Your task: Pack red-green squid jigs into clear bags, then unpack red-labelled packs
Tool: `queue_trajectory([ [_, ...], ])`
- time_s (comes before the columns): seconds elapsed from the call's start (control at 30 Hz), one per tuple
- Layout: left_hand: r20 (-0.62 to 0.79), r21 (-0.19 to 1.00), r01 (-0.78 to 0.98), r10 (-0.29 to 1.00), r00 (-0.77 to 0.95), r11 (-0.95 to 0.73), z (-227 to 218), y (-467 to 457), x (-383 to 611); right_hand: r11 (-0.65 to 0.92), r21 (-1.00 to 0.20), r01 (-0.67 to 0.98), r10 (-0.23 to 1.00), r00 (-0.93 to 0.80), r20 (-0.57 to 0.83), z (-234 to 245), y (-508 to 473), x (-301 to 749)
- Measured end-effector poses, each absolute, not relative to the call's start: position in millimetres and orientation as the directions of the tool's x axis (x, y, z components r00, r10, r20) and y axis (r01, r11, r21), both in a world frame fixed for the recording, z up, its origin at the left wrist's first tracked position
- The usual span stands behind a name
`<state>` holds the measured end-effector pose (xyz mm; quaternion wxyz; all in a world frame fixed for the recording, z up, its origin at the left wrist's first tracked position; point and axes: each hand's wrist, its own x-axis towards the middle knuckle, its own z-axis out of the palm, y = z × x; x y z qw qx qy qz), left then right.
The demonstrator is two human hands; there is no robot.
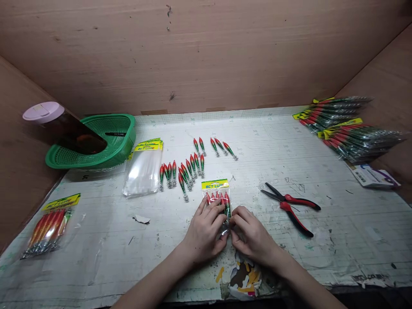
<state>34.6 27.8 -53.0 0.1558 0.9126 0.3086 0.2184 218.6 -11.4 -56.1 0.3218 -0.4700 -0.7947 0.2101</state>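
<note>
A clear plastic bag of squid lures (pixel 227 198) with a yellow header card lies on the table in front of me. Several red and green lures sit side by side inside it. My left hand (pixel 206 229) rests over the bag's left and middle, its fingers across the lures and its thumb at the bottom edge. At the lower right edge, my right hand (pixel 252 234) pinches the bag, fingers and thumb closed together. The bag's bottom end is mostly hidden by both hands. Several loose lures (pixel 186 171) lie just beyond, hooks pointing toward me.
Flat bags (pixel 143 169) are stacked left of the loose lures. Red-handled pliers (pixel 291 206) lie open at right. Filled packs (pixel 357 135) pile at back right, near a small box (pixel 375 176). A green basket (pixel 124 150) holds a tilted bottle (pixel 74 133). Another pack (pixel 51 225) lies left.
</note>
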Motion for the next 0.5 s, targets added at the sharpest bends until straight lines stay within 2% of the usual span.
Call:
queue_trajectory([
  [0.17,0.247,0.415,0.529,0.651,0.718,-0.741,-53.1,29.7,38.8,0.431,-0.669,0.605,0.901,-0.325,0.287,-56.7,-10.6,217.3],
  [0.5,0.24,0.426,0.547,0.673,0.7,-0.721,-56.0,32.5,40.2,0.383,-0.669,0.637,0.923,-0.282,0.261,-59.0,-11.2,213.9],
])
